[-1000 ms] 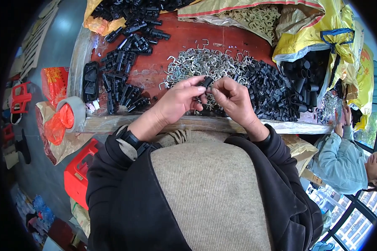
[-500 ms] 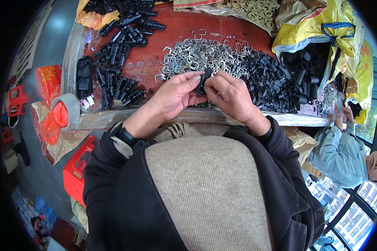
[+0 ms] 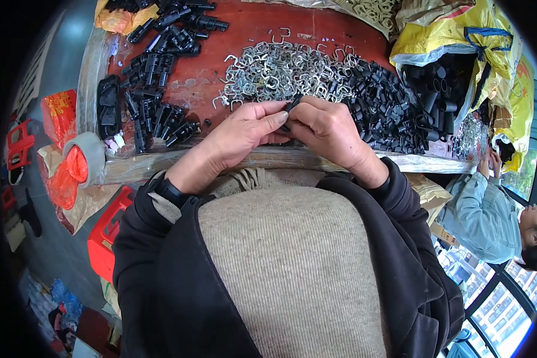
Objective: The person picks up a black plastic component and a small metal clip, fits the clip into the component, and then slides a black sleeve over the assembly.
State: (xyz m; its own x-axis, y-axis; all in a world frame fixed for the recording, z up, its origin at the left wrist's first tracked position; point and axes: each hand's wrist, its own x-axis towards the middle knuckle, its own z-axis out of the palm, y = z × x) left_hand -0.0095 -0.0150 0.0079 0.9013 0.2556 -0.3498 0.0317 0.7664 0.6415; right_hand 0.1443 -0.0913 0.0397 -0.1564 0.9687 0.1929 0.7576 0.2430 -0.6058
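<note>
i have one small black piece (image 3: 293, 102) in work, up between my two hands, just over the near side of the bent metal hooks. my left hand (image 3: 244, 131) is narrowed to a pinch on it, thumb laid along the near side. my right hand (image 3: 328, 131) is bunched in from the other side, fingertips closed on the same piece; whether they also hide a smaller part, i cannot tell. with both hands working at it, i'd judge this one is partway through, not done.

what looks furthest along lies to my left on the red tabletop (image 3: 221, 51): a spread of black fittings (image 3: 155, 68), fuller in shape than the loose bits, so i take them for done ones, though nothing here proves it.

plenty seems left. straight ahead is a broad heap of silvery metal hooks (image 3: 280, 71), loose and tangled, and against its right side a heap of little black parts (image 3: 382, 98). past those, black tubes (image 3: 438, 86) lie at the mouth of a yellow sack (image 3: 426, 39). going by those heaps, i'd say there are many more rounds in it.
</note>
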